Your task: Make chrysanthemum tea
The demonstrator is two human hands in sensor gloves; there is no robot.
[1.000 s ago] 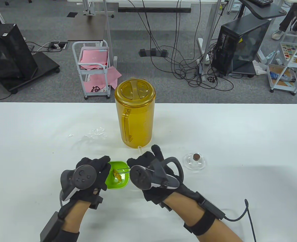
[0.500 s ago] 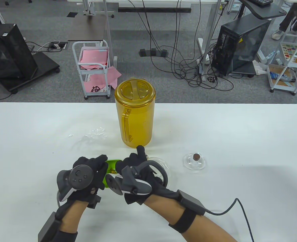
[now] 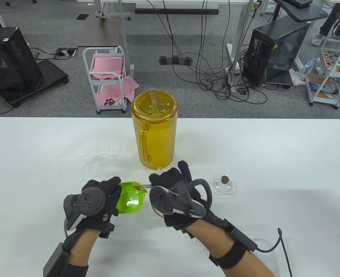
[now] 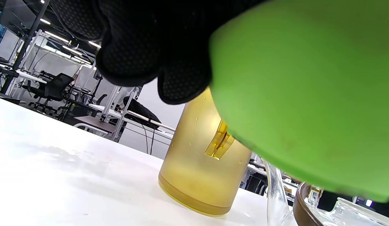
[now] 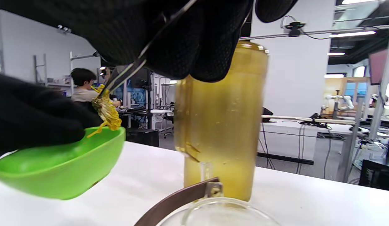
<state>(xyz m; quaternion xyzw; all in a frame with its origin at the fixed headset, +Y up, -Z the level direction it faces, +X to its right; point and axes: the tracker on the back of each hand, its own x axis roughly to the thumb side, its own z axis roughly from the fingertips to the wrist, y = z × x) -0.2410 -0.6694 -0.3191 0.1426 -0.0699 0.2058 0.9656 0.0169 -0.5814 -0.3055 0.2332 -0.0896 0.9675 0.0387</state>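
My right hand (image 3: 175,190) pinches thin metal tweezers (image 5: 135,67), tips clamped on a clump of yellow dried chrysanthemum (image 5: 105,111), just clear of the rim of the small green plastic bowl (image 3: 129,199). My left hand (image 3: 100,199) grips that bowl by its left side, tilted and lifted off the white table (image 3: 273,155). Under my right hand sits the clear glass teapot with a brown band (image 5: 194,201), mouth open; its glass lid with a dark knob (image 3: 223,184) lies on the table to the right. The tall amber plastic pitcher (image 3: 154,129) stands just behind, lid on.

Risks: the clump hangs loose, strands trailing to the bowl rim, so a light pinch or snag could drop it on the table short of the teapot. The pitcher is close; a wide swing could knock it.

Versus half a second ago: my right hand was over the bowl, covering it; now it's pulled back right with the flower out. The bowl is emptier.
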